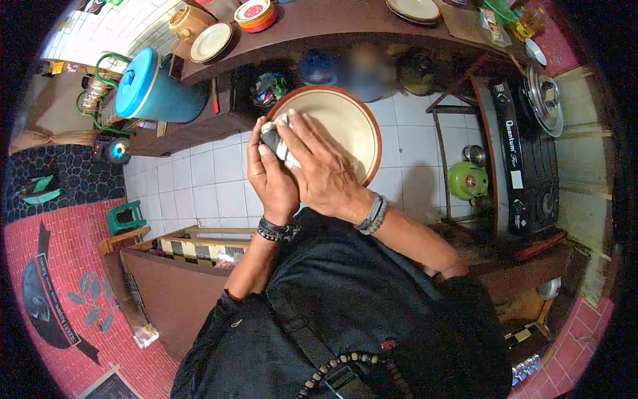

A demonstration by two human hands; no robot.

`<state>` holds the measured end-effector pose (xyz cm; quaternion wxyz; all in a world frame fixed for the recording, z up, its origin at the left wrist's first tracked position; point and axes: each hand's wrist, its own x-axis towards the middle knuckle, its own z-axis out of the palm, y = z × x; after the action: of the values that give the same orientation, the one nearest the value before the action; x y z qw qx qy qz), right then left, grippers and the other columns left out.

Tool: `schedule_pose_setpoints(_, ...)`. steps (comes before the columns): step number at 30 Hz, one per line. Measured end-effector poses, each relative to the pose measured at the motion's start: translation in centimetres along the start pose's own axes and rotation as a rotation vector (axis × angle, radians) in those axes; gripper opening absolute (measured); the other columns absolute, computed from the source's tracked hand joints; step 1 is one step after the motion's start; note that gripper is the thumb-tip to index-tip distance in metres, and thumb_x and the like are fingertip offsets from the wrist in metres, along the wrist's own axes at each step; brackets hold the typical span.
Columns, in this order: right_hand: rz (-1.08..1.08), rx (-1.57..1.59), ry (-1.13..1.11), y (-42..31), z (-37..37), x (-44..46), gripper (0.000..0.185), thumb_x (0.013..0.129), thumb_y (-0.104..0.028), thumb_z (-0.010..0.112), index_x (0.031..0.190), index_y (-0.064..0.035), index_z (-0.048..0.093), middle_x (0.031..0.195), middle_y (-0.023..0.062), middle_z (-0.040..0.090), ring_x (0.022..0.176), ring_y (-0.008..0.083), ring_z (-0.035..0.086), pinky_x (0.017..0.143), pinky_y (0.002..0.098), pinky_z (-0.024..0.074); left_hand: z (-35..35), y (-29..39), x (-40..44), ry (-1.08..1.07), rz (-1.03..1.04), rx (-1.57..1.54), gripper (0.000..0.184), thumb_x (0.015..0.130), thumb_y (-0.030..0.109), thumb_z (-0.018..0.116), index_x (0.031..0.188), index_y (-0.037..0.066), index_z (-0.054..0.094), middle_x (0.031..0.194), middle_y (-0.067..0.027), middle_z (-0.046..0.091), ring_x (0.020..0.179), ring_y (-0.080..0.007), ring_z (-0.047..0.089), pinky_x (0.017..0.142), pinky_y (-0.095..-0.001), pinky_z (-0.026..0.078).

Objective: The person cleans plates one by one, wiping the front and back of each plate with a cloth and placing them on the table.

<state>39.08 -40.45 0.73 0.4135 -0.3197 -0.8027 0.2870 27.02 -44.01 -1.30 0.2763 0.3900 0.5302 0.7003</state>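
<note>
A large cream plate (359,133) with a brown rim is in front of my body, its lower left part hidden by my hands. My left hand (274,183) is closed around a white and grey cloth (271,138) at the plate's left side. Over the plate's inner face, my right hand (325,169) presses its fingers onto the same cloth, back of the hand up. Whether the left fingers also grip the rim behind the cloth is hidden. Each wrist wears a dark bracelet.
Ahead runs a brown counter (299,30) with several plates on it. A blue drinks cooler (156,93) stands at the left. To the right are a black gas stove (525,159) and a green gas cylinder (467,181). A green stool (126,218) stands at left on the tiled floor.
</note>
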Motion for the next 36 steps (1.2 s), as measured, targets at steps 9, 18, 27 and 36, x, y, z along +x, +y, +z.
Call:
schedule_pose_setpoints(9, -0.131, -0.004, -0.189, 0.9, -0.9, -1.8, 0.059, 0.083, -0.003, 0.066, 0.142, -0.0001, 0.059, 0.151, 0.0231, 0.053, 0.142, 0.0413, 0.048, 0.121, 0.0482, 0.0384, -1.1, 1.0, 0.9, 0.029, 0.003, 0.120, 0.042, 0.114, 0.016, 0.037, 0.149, -0.005, 0.048, 0.151, -0.0176, 0.054, 0.138, -0.0252, 0.052, 0.117, -0.0388, 0.040)
schedule_pose_setpoints(18, -0.017, -0.338, 0.092, 5.6, -0.2, 0.5, 0.064, 0.088, -0.010, 0.065, 0.151, -0.0026, 0.051, 0.159, 0.0262, 0.042, 0.146, 0.0473, 0.041, 0.122, 0.0524, 0.0331, -0.7, -0.2, -0.4, 0.036, 0.028, 0.119, 0.043, 0.113, 0.014, 0.037, 0.149, -0.006, 0.049, 0.150, -0.0183, 0.055, 0.139, -0.0256, 0.052, 0.118, -0.0388, 0.040)
schedule_pose_setpoints(27, -0.087, -0.272, -0.105, 3.9, -2.0, -2.5, 0.057, 0.085, -0.006, 0.062, 0.142, -0.0031, 0.061, 0.146, 0.0229, 0.058, 0.140, 0.0422, 0.051, 0.115, 0.0556, 0.0390, -2.7, 0.6, 1.4, 0.080, -0.024, 0.104, 0.042, 0.114, 0.018, 0.039, 0.149, -0.004, 0.050, 0.150, -0.0169, 0.056, 0.135, -0.0247, 0.055, 0.114, -0.0393, 0.044)
schedule_pose_setpoints(36, -0.171, -0.452, 0.025, 3.4, -2.2, 0.4, 0.071, 0.080, -0.001, 0.065, 0.149, -0.0153, 0.058, 0.154, 0.0176, 0.053, 0.143, 0.0394, 0.048, 0.116, 0.0523, 0.0404, -1.3, 0.5, -0.1, -0.039, 0.014, 0.077, 0.043, 0.114, 0.016, 0.037, 0.151, -0.005, 0.047, 0.152, -0.0176, 0.053, 0.140, -0.0253, 0.051, 0.120, -0.0396, 0.038)
